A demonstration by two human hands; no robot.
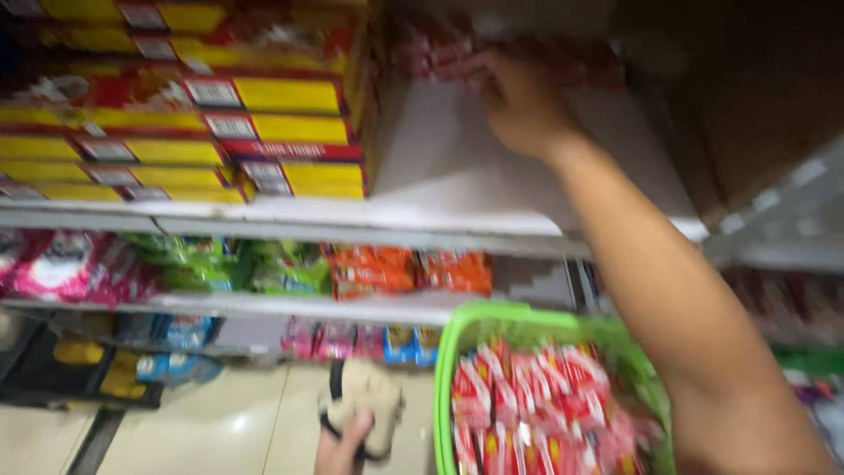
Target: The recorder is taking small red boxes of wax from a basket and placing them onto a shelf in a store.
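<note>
From the head view, the person's right hand (519,101) reaches up to the back of the upper shelf (457,167); its fingers close over blurred red packets (440,48) there, though how firmly it grips cannot be told through the motion blur. To the left stand stacked yellow-and-red boxes (264,132), just beside the reaching arm. Below, a green basket (457,339) holds many more red packets of the same look; beside it the left hand (343,444) shows only in part at the bottom edge, near a tan sandal (365,400) on the pale floor (220,422) — open or clenched cannot be told. Lower shelves carry orange (409,268), green and pink bags.

As a judgement: the packets sit deep and high; a hurried pull could drag neighbours off the shelf — or the forearm could knock the box stack; a loose grip might drop a packet beside the basket.
</note>
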